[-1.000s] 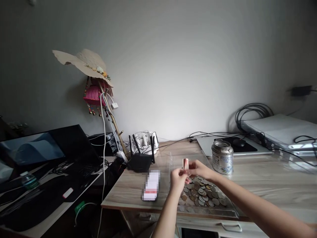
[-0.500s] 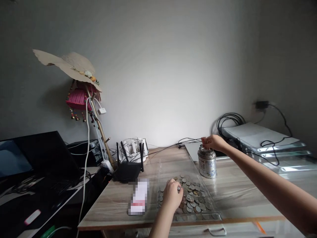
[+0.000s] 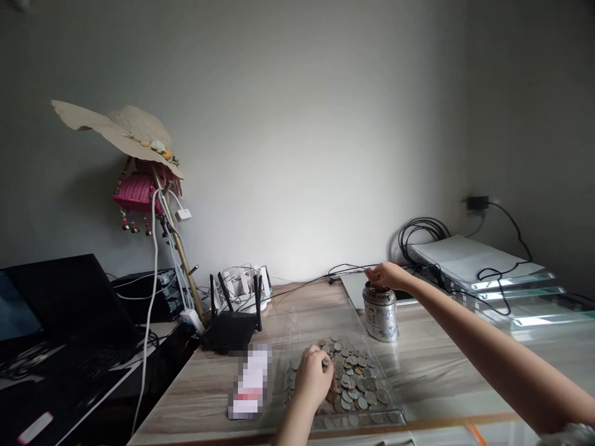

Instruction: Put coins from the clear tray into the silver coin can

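Note:
My left hand (image 3: 316,375) is curled over the near-left side of a spread of coins (image 3: 356,378), with a greyish coin (image 3: 325,362) showing between its thumb and fingers. The coins lie in a shallow clear plastic tray (image 3: 395,416) on the table. To the right of the tray stands an upright silver tin (image 3: 381,319) with a floral pattern. Over the tin's top my right hand (image 3: 385,277) is closed, fingertips pointing down at the opening. Whatever those fingers hold is hidden.
A black router (image 3: 232,328) and a pixelated pale packet (image 3: 251,384) are left of the tray. Farther left are a laptop (image 3: 56,297) and a rack with a straw hat (image 3: 134,130). Stacked clear trays (image 3: 493,272) and coiled black cable (image 3: 421,232) lie at the right.
The view has shifted, so everything sits slightly farther left and lower. Both hands keep nearly the same places, the left at the coins and the right at the tin's top.

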{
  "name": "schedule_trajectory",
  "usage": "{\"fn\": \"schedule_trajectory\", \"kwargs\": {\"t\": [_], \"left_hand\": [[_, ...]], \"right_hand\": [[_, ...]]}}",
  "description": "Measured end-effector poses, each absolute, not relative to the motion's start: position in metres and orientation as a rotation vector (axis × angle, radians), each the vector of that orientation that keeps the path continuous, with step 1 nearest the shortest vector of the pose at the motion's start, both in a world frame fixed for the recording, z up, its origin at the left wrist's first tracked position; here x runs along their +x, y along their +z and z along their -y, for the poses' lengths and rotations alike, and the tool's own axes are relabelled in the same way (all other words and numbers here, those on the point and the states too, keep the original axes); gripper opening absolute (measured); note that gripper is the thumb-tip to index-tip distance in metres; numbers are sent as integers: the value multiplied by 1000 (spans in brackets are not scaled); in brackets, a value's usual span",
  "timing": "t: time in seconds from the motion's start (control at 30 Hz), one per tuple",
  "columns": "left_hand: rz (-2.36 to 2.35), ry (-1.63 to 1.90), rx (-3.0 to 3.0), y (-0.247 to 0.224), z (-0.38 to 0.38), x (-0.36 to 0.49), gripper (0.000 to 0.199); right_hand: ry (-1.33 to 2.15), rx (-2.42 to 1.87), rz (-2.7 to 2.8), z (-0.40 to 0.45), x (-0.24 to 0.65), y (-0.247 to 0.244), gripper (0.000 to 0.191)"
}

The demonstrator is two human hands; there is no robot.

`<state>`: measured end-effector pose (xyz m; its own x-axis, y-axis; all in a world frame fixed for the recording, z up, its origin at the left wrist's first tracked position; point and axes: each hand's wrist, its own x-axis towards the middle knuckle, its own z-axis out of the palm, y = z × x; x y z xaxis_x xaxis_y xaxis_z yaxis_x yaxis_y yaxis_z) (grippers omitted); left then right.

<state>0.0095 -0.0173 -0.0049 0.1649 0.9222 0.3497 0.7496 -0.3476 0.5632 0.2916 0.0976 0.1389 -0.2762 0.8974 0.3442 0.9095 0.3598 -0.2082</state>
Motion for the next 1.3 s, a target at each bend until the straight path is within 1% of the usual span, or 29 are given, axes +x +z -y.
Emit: {"fn": "schedule_trajectory", "kwargs": {"t": [0.1, 0.2, 0.37, 0.47, 0.53, 0.6, 0.7, 0.8, 0.9, 0.97, 1.1, 1.17, 1.23, 1.3], "left_hand": [[-1585, 973, 2175, -7, 16, 11, 16], [-1550, 988, 2175, -9, 15, 12, 16], [-1532, 982, 2189, -8, 15, 14, 16], [-1545, 963, 2188, -5, 17, 14, 16], [-1543, 960, 2188, -4, 18, 13, 17], [-1527, 974, 2196, -4, 19, 14, 17], [-1515, 997, 2204, -5, 18, 14, 17], [-1522, 1000, 2193, -4, 18, 15, 17], [-1531, 980, 2191, -1, 20, 14, 18], [-1524, 961, 2197, 0, 22, 14, 22], [-1478, 871, 2181, -2, 23, 14, 38], [-1472, 848, 2159, -4, 21, 14, 41], [-1523, 921, 2115, -3, 19, 11, 46], [-1625, 1090, 2026, 0, 16, 7, 50]], "right_hand": [[-105, -1584, 2222, -96, 289, 137, 23], [-151, -1614, 2177, -96, 288, 133, 26], [-159, -1660, 2106, -97, 289, 123, 31], [-152, -1635, 2099, -90, 290, 125, 33], [-183, -1555, 2081, -80, 289, 130, 40], [-275, -1376, 2106, -69, 288, 136, 47], [-394, -1151, 2260, -55, 288, 138, 44], [-410, -1209, 2334, -47, 292, 128, 48], [-446, -1250, 2243, -45, 301, 115, 46], [-460, -1272, 2201, -46, 307, 107, 45], [-422, -1360, 2195, -52, 311, 100, 49], [-416, -1413, 2153, -51, 308, 100, 49], [-436, -1440, 2086, -46, 298, 101, 47], [-434, -1376, 2047, -36, 282, 99, 43]]}}
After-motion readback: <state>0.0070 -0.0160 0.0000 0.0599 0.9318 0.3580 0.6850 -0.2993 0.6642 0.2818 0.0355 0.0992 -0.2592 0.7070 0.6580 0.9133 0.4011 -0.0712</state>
